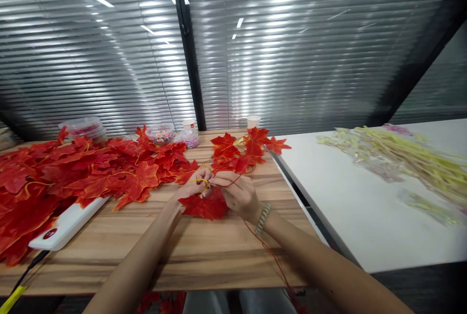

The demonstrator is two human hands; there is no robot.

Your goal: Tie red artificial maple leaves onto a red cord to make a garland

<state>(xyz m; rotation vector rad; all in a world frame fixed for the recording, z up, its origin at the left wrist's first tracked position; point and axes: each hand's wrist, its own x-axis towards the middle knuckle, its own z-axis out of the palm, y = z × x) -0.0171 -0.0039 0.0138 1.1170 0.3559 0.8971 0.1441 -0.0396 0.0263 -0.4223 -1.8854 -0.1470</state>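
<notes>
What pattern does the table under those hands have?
Wood grain: the table is light brown with darker streaks, best seen in the head view.

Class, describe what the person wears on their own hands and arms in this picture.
The left hand and right hand are ungloved, and no sleeves show on either forearm. A pale greenish-beige bracelet, banded in small segments, circles the right wrist; whether it is beaded or braided is too small to tell.
</notes>
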